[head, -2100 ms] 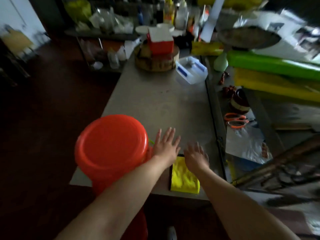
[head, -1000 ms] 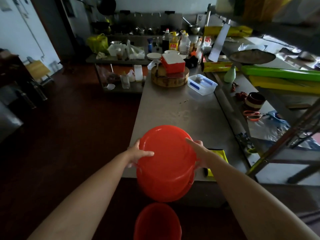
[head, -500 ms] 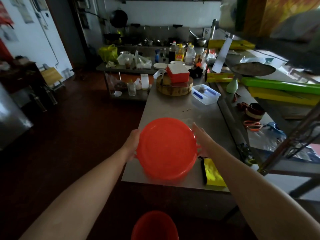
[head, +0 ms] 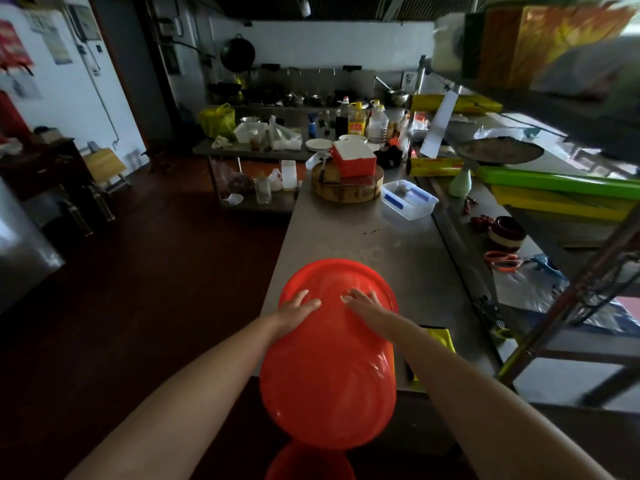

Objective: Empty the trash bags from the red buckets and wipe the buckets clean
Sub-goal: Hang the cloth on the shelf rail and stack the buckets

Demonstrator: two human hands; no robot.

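Note:
A red bucket [head: 329, 375] is tipped over the front edge of the steel table [head: 381, 247], one end pointing away from me. My left hand [head: 299, 308] lies on its upper left side with fingers nearly straight. My right hand [head: 363, 301] presses flat on the upper right side, fingers spread. A second red bucket [head: 308, 462] stands on the floor directly below, only its top showing. A yellow cloth [head: 441, 337] lies on the table to the right, partly hidden by my right forearm. No trash bag is visible.
Farther back on the table are a clear plastic container [head: 408, 200] and a round wooden block [head: 346, 187] with a red box [head: 353, 157] on it. Orange scissors [head: 502, 261] lie on the lower right counter beside a metal rack leg [head: 568, 299]. Dark floor lies to the left.
The bucket, held up with its flat end facing me half a second ago, has tipped over and come lower. Both hands have shifted from its sides onto its top surface.

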